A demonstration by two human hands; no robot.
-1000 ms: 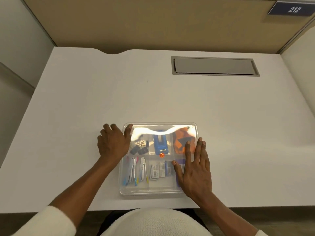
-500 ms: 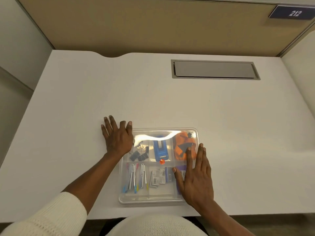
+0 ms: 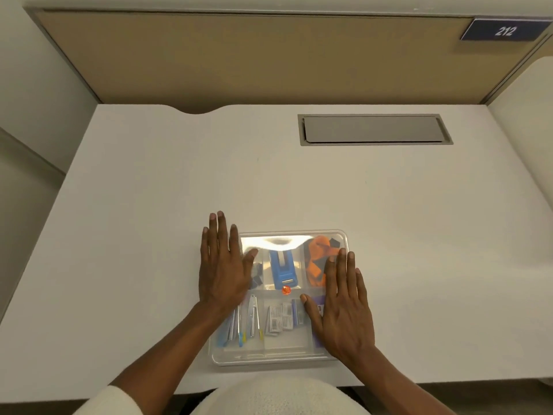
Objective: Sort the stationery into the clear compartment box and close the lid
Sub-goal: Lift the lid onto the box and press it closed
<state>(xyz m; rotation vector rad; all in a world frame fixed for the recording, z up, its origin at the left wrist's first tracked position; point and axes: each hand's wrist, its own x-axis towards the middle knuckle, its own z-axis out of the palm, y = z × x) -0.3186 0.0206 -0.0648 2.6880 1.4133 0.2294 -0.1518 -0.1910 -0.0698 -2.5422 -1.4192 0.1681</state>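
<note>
The clear compartment box (image 3: 284, 356) lies at the near edge of the white desk with its lid down. Through the lid I see a blue stapler (image 3: 282, 271), orange clips (image 3: 317, 265), black binder clips (image 3: 256, 278), pens with coloured caps (image 3: 242, 324) and small staple packets (image 3: 281, 320). My left hand (image 3: 223, 271) lies flat, fingers spread, on the lid's left side. My right hand (image 3: 344, 304) lies flat on the lid's right side and hides the compartment under it. Neither hand holds anything.
A grey cable hatch (image 3: 375, 129) is set into the desk at the back right. A tan partition (image 3: 254, 55) with a blue sign reading 212 (image 3: 505, 30) stands behind the desk (image 3: 149, 205).
My left hand slid from the box's left corner onto the lid and flattened with fingers straight. My right hand stayed on the lid. The view tilted, so the box sits lower in the frame.
</note>
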